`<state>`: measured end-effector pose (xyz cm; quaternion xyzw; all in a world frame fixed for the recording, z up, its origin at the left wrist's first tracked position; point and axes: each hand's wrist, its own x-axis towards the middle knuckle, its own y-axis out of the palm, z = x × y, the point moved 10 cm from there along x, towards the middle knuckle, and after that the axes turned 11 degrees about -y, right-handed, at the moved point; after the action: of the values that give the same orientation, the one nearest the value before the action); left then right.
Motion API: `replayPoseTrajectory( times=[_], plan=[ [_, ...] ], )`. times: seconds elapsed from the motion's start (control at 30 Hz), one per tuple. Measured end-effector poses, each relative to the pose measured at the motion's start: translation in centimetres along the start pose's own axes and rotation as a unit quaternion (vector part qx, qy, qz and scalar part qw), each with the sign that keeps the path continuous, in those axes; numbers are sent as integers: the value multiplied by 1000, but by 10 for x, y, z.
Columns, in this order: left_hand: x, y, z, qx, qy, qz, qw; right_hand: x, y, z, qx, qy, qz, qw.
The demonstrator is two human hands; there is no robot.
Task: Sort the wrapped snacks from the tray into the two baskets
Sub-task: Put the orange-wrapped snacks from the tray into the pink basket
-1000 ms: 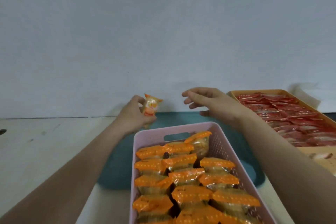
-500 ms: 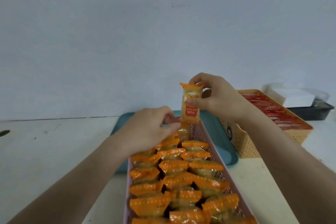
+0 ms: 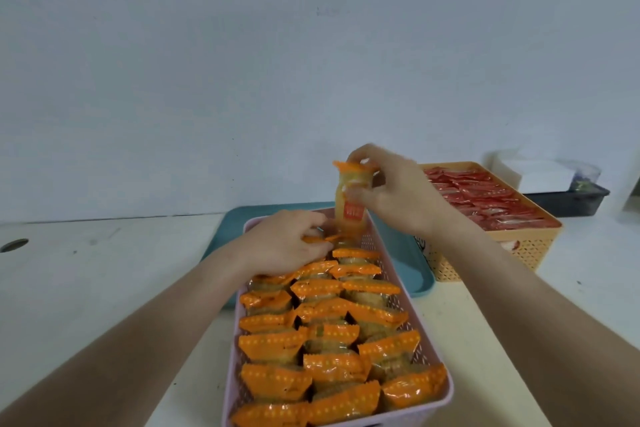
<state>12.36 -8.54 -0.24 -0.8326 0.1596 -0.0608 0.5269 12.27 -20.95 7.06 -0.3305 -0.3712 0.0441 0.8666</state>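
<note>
My right hand (image 3: 398, 191) pinches an orange-wrapped snack (image 3: 350, 201) upright by its top, its lower end at the far end of the pink basket (image 3: 440, 354). That basket is packed with several rows of orange-wrapped snacks (image 3: 325, 333). My left hand (image 3: 287, 243) reaches into the far end of the pink basket, fingers curled on the packets there; whether it grips one I cannot tell. The teal tray (image 3: 408, 260) lies under and behind the pink basket. An orange basket (image 3: 491, 246) at the right holds several red-wrapped snacks (image 3: 481, 198).
A white table (image 3: 104, 270) carries everything, with a dark hole (image 3: 14, 245) at its left edge. A dark bin with white things (image 3: 568, 198) stands behind the orange basket. A plain wall rises behind the table.
The snack passed from my left hand to my right, which now lowers it toward the pink basket's far end. My left hand dropped onto the packets in the basket.
</note>
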Motion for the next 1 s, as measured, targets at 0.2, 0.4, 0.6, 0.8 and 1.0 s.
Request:
replayPoseTrajectory(
  times=[0.2, 0.4, 0.6, 0.8, 1.0],
  plan=[
    [-4, -4, -1, -39, 17, -18, 999, -16, 28, 1, -58, -39, 41, 997],
    [-10, -10, -1, -6, 22, -49, 999, -25, 46, -27, -140, 32, 98, 985],
    [-51, -61, 18, 27, -45, -273, 961, -31, 29, -20, -79, 46, 96, 991],
    [-82, -21, 75, -110, -222, -64, 967, -86, 34, -33, 41, 292, 271, 916],
    [-111, 7, 65, -285, -204, -14, 937, -97, 42, -17, 89, 277, 275, 916]
  ],
)
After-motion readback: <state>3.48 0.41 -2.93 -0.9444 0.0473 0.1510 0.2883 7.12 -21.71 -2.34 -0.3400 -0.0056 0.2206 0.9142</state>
